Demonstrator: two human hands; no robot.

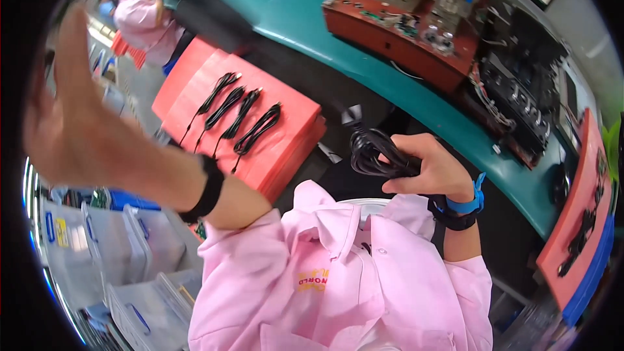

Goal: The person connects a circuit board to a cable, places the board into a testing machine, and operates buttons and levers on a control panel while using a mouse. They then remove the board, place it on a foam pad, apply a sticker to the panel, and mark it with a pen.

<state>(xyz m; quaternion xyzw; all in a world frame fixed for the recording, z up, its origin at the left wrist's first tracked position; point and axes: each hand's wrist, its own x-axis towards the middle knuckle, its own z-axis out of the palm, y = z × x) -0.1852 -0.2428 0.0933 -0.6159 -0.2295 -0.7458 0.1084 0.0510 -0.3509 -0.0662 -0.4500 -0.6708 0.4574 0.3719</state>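
Observation:
A coiled black cable (374, 151) is gripped in my right hand (432, 168), with the fingers and thumb closed round one side of the bundle. A pale piece (351, 115) shows at the cable's far end. My left hand (81, 110) is raised at the far left, a little blurred, fingers stretched out and holding nothing. Between my hands, several tied black cables (242, 114) lie side by side on a stack of pink foam sheets (292, 117). My left forearm passes beside the near left side of that stack.
A green-topped bench (292, 6) curves across the far side, bearing a red test fixture (396, 32) and dark electronic parts (520, 91). Another pink sheet with cables (552, 253) stands at the right. Clear plastic bins (97, 240) sit lower left; a person in pink (146, 26) is far left.

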